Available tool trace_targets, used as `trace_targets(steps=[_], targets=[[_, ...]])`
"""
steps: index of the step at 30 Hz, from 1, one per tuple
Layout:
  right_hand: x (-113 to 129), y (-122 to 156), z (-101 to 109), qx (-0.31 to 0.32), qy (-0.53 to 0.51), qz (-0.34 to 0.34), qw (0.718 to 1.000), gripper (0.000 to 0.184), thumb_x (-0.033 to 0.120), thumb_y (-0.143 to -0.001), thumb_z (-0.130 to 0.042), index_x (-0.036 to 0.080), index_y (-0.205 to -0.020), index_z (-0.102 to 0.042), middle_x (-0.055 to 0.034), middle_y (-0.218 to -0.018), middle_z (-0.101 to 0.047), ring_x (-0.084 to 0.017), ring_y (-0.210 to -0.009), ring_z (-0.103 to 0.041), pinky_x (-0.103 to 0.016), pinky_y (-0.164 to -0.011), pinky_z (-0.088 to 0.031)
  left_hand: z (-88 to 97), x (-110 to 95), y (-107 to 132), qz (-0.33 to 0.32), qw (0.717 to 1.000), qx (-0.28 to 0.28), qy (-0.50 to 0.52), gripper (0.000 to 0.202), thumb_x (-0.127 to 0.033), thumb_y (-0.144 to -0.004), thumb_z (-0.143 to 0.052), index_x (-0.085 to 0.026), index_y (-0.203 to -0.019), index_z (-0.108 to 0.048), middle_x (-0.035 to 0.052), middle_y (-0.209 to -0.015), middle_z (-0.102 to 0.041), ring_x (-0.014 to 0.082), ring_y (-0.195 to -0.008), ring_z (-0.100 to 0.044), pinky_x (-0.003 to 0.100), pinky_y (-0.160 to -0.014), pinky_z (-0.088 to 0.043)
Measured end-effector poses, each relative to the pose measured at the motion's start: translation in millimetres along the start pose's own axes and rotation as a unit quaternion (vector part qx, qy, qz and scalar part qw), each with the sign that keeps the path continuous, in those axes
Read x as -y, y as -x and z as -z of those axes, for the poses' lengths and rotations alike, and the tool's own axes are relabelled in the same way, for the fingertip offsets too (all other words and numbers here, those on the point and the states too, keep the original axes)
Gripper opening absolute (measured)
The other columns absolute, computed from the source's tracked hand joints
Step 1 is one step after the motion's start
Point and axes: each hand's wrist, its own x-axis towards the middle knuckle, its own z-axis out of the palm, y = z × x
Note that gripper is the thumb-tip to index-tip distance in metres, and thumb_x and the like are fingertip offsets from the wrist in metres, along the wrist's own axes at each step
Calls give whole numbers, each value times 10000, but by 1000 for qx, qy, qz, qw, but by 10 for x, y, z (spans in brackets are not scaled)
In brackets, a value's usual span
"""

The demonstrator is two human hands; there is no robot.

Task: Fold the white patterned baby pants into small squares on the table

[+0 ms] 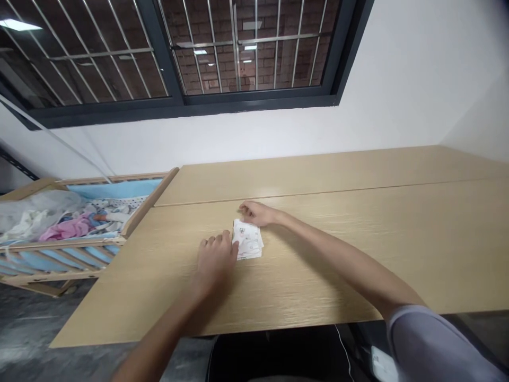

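Observation:
A small folded white cloth [248, 241] with a faint printed pattern lies on the light wooden table [358, 249]. My left hand [217, 257] rests flat against the cloth's left edge, fingers stretched out and its thumb on the fabric. Over at the cloth's top edge, my right hand [258, 213] has its fingers curled and pinches the far corner. Both forearms reach in from the bottom of the view.
A wooden baby crib [71, 223] holding blue padding, pink and white clothes stands left of the table. Behind the table are a white wall and a dark-framed barred window [178, 53]. A dark chair [278, 355] sits below the table's near edge.

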Motion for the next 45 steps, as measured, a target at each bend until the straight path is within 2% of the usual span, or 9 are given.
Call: trace_targets(steps=[4,9,16,22,26,30,33,36,45], targets=[[295,363,-4,-13,128,173,976,535,452,-1055,-363,192,-1520,-412,-130,-1598,-388,-277,-1475,-362,-500,-1204,-288,-121,-197,371,-100,990,-82,-59,414,-417,-985,-411,-133,-1223,-598,216,-1222,-666,365,-1113,-626,501,-903,-493],[322,737,-219,77,134,266,952,575,440,-1055,-363,238,-1590,-299,-42,-1648,-270,-212,-1531,-233,-434,-1265,-183,-550,-363,601,-127,984,-103,-66,538,-467,-964,-460,-85,-1327,-570,256,-1394,-583,398,-1333,-518,554,-1033,-461],[-107,550,-110,84,143,211,963,568,420,-1063,-350,253,-1599,-264,-21,-1651,-244,-195,-1539,-198,-455,-1276,-154,-640,-393,570,-104,985,-94,-97,537,-382,-985,-417,-56,-1397,-530,284,-1438,-538,391,-1321,-541,554,-1030,-460],[-233,448,-108,65,151,187,968,584,440,-1079,-266,237,-1619,-176,-16,-1675,-167,-171,-1555,-118,-431,-1284,-109,-660,-387,596,-101,985,-116,-77,523,-370,-978,-427,-91,-1410,-521,269,-1442,-538,389,-1320,-535,563,-1020,-450],[-239,471,-149,56,120,155,979,599,485,-1077,-206,239,-1622,-170,-21,-1685,-139,-185,-1560,-94,-436,-1284,-74,-438,-330,465,-103,989,-99,-48,392,-375,-985,-421,-147,-1210,-648,205,-1264,-677,337,-1148,-640,509,-984,-464],[-227,504,-88,2,80,83,993,650,557,-1058,-200,259,-1630,-117,-45,-1699,-101,-243,-1561,-102,-486,-1266,-115,-113,-115,168,-24,991,-101,-82,426,-428,-1018,-332,-173,-952,-666,154,-964,-736,314,-947,-674,479,-898,-455],[-200,543,-98,-67,82,48,993,647,558,-1048,-277,233,-1606,-233,-135,-1604,-355,-303,-1477,-311,-534,-1197,-255,-10,47,-55,29,984,-78,-155,514,-488,-1014,-301,-126,-959,-662,201,-953,-733,366,-934,-679,507,-873,-434],[-173,581,-191,-92,94,47,990,534,484,-1036,-391,182,-1466,-486,-166,-1304,-586,-306,-1262,-508,-512,-1088,-382,-43,107,-209,22,985,-13,-168,587,-529,-1007,-287,-94,-958,-679,228,-946,-744,385,-910,-696,523,-877,-434],[-15,657,-286,-127,105,21,986,331,323,-1020,-505,178,-1292,-626,-125,-1173,-627,-256,-1202,-545,-428,-1054,-385,-241,38,-306,-42,989,27,-136,425,-379,-1017,-339,-124,-1043,-678,206,-1039,-747,311,-952,-713,414,-826,-481]])
